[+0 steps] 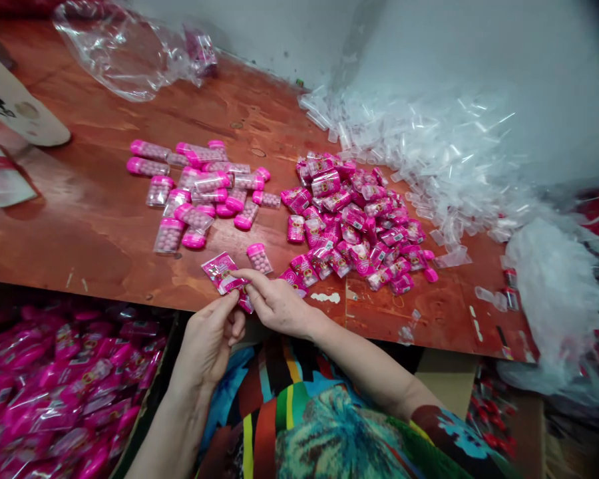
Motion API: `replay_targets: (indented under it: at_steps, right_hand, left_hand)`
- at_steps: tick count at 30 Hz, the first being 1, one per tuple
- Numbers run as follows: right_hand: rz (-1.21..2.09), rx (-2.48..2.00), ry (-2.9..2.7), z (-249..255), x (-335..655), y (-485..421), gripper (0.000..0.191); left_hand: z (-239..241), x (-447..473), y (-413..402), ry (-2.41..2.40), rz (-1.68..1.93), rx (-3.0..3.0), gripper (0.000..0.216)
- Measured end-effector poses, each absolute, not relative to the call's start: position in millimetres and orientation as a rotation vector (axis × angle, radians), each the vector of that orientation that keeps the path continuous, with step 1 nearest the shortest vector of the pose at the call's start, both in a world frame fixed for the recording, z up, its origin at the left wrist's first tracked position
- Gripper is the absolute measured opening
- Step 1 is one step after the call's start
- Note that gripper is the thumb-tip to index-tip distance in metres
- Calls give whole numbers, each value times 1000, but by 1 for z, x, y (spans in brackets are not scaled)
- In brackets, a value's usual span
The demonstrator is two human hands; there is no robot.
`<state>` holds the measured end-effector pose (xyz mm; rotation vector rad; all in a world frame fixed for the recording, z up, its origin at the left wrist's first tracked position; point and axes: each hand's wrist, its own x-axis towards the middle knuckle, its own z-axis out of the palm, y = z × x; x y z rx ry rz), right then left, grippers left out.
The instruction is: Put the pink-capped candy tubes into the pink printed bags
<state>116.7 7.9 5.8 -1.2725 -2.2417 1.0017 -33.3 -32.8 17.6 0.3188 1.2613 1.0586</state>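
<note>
Near the table's front edge, my left hand [212, 336] and my right hand [279, 305] meet over small pink printed wrappers. The flat pink wrapper [220, 271] sticks out beyond my right fingertips. My left thumb and fingers pinch close to its lower end, where another pink printed piece shows, partly hidden. Just behind my right hand stands a small clear candy bottle [258, 258] with a pink cap and pale pink balls inside. Further back lies a loose group of unwrapped candy bottles [207, 183]. Right of it is a heap of wrapped pink bottles [354, 223].
Clear plastic pieces [419, 146] form a big pile along the wall at the right. A white plastic bag [554, 286] sits at the table's right end. Lower left, a box holds many pink wrapped bottles [64, 392]. A clear bag [124, 53] lies at the back left.
</note>
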Motion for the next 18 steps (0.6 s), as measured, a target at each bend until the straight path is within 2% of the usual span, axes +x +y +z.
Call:
replay_targets:
  at_steps: [4, 8, 11, 14, 18]
  right_hand:
    - [846, -1437, -2167, 6, 119, 27, 37]
    - [518, -1708, -2166, 3, 116, 44, 46]
    - [392, -1748, -2326, -1, 111, 46, 52]
    - [470, -1665, -2252, -6, 111, 44, 51]
    - [938, -1398, -1770, -16, 121, 35, 51]
  left_hand:
    - [22, -44, -29, 1286, 1171, 295, 48]
    - [22, -46, -23, 1305, 1307, 229, 47]
    - [22, -41, -21, 1265, 1338, 180, 46]
    - [22, -35, -22, 1240, 1371, 86, 43]
    - [22, -28, -27, 1245, 1374, 68, 32]
